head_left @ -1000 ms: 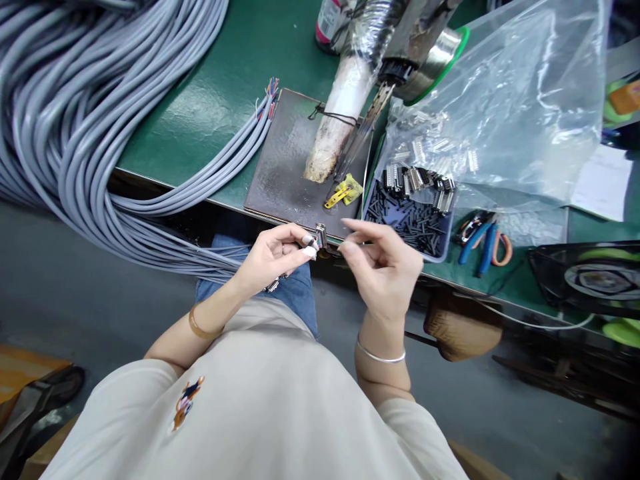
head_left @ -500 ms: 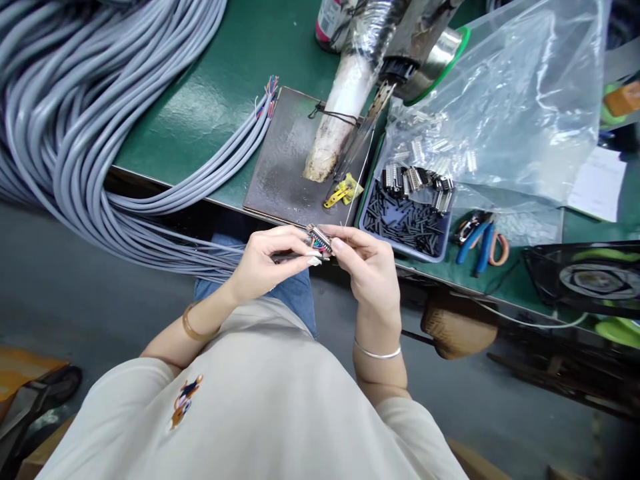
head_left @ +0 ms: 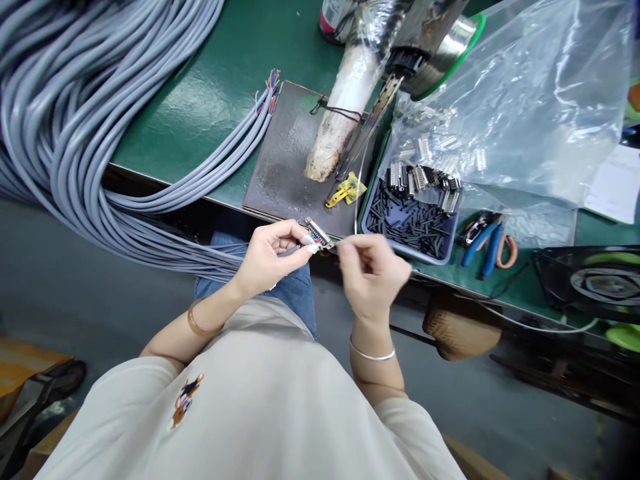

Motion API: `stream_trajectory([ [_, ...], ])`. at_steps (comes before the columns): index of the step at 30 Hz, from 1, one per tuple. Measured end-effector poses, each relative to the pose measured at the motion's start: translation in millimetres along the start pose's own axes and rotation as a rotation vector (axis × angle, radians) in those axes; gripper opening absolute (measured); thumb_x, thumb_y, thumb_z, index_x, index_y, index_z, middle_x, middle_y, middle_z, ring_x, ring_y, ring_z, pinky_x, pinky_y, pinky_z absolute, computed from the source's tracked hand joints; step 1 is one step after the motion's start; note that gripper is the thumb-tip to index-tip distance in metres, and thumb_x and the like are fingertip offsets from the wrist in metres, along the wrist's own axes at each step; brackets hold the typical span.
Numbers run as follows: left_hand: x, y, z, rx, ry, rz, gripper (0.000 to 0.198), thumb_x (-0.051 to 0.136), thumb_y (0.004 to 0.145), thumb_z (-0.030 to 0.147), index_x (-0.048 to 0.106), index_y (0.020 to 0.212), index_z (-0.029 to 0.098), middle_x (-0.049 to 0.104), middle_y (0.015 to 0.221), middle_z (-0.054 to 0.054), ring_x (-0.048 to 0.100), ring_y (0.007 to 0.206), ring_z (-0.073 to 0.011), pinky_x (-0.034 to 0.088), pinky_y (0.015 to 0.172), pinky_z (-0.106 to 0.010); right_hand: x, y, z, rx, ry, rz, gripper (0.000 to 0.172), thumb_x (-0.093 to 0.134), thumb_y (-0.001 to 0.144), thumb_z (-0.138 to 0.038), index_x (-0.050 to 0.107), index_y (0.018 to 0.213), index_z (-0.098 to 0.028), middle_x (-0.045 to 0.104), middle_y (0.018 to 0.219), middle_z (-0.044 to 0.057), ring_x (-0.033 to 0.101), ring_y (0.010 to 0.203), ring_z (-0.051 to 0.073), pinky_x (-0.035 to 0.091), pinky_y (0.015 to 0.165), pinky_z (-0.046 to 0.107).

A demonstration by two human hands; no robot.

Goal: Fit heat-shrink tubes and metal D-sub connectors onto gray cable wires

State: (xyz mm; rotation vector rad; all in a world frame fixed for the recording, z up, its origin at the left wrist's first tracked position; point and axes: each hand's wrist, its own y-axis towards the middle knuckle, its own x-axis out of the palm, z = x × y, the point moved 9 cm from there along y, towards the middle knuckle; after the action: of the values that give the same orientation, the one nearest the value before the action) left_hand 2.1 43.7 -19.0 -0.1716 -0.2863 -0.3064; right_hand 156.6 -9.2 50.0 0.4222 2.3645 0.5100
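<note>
Left hand (head_left: 273, 257) grasping a connector (head_left: 319, 233) at the near edge of the plate (head_left: 285, 153) on the counter (head_left: 200, 107). Right hand (head_left: 375, 275), blurred, close beside the connector; whether it grips anything cannot be told. Right: box (head_left: 415, 254) of black pieces (head_left: 425, 230).

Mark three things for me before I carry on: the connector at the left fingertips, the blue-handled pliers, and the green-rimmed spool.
Connector (head_left: 319, 233): head view, middle of its body.
Blue-handled pliers (head_left: 493, 249): head view, on one blue handle.
Green-rimmed spool (head_left: 457, 51): head view, on its wound silvery wire.
</note>
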Motion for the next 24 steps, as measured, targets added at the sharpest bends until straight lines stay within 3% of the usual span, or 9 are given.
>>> stream_trajectory([
  [3, -4.5, 2.3, 0.0, 0.013, -0.002, 0.038, 0.023, 0.087, 0.067, 0.026, 0.068, 0.07, 0.014, 0.068, 0.071, -0.001, 0.057, 0.06, -0.0054, 0.045, 0.054, -0.015, -24.5, -1.7, 11.7, 0.096, 0.235, 0.274, 0.021, 0.062, 0.096, -0.043, 0.062, 0.088, -0.024, 0.051, 0.057, -0.006, 0.043, 0.04, 0.008, 0.028, 0.038, 0.025],
  [5, -6.1, 4.4, -1.0, 0.014, -0.001, 0.046, 0.023, 0.087, 0.067, 0.026, 0.069, 0.072, 0.013, 0.068, 0.072, -0.001, 0.056, 0.059, -0.0049, 0.044, 0.053, -0.015, -29.1, -2.6, 13.6, 0.107, 0.315, 0.325, 0.016, 0.061, 0.097, -0.041, 0.058, 0.099, -0.025, 0.056, 0.059, -0.007, 0.042, 0.036, 0.008, 0.027, 0.036, 0.024],
  [8, -6.0, 8.1, -1.5, 0.025, -0.017, 0.043, 0.022, 0.086, 0.07, 0.026, 0.068, 0.073, 0.013, 0.068, 0.073, -0.001, 0.056, 0.059, -0.0043, 0.043, 0.053, -0.014, -19.1, -4.4, 18.1, 0.167, 0.24, 0.238, 0.01, 0.058, 0.1, -0.031, 0.055, 0.108, -0.025, 0.076, 0.084, -0.002, 0.06, 0.045, 0.009, 0.044, 0.042, 0.023],
  [11, -4.5, 12.5, -1.1, 0.046, -0.032, 0.044, 0.021, 0.084, 0.071, 0.026, 0.067, 0.073, 0.014, 0.067, 0.072, 0.0, 0.056, 0.059, -0.0043, 0.044, 0.054, -0.014, 3.1, -6.4, 22.6, 0.176, 0.215, 0.075, 0.008, 0.065, 0.097, -0.028, 0.06, 0.098, -0.022, 0.079, 0.102, 0.003, 0.078, 0.079, 0.016, 0.063, 0.069, 0.027],
  [15, -5.1, 20.0, 1.2, 0.081, -0.004, 0.091, 0.021, 0.083, 0.07, 0.024, 0.065, 0.07, 0.015, 0.064, 0.07, 0.001, 0.055, 0.06, -0.0052, 0.044, 0.055, -0.016, 29.1, -5.5, 31.3, 0.22, 0.306, -0.059, 0.015, 0.068, 0.093, -0.028, 0.058, 0.086, -0.021, 0.079, 0.113, 0.008, 0.079, 0.095, 0.018, 0.066, 0.081, 0.03],
  [24, -0.9, 39.6, 8.8, 0.121, 0.032, 0.134, 0.021, 0.078, 0.069, 0.019, 0.057, 0.068, 0.016, 0.061, 0.069, 0.002, 0.055, 0.063, -0.0068, 0.044, 0.058, -0.018, 30.0, 7.0, 40.3, 0.222, 0.43, 0.014, 0.016, 0.067, 0.092, -0.026, 0.053, 0.085, -0.023, 0.079, 0.115, 0.008, 0.079, 0.098, 0.021, 0.067, 0.087, 0.037],
])
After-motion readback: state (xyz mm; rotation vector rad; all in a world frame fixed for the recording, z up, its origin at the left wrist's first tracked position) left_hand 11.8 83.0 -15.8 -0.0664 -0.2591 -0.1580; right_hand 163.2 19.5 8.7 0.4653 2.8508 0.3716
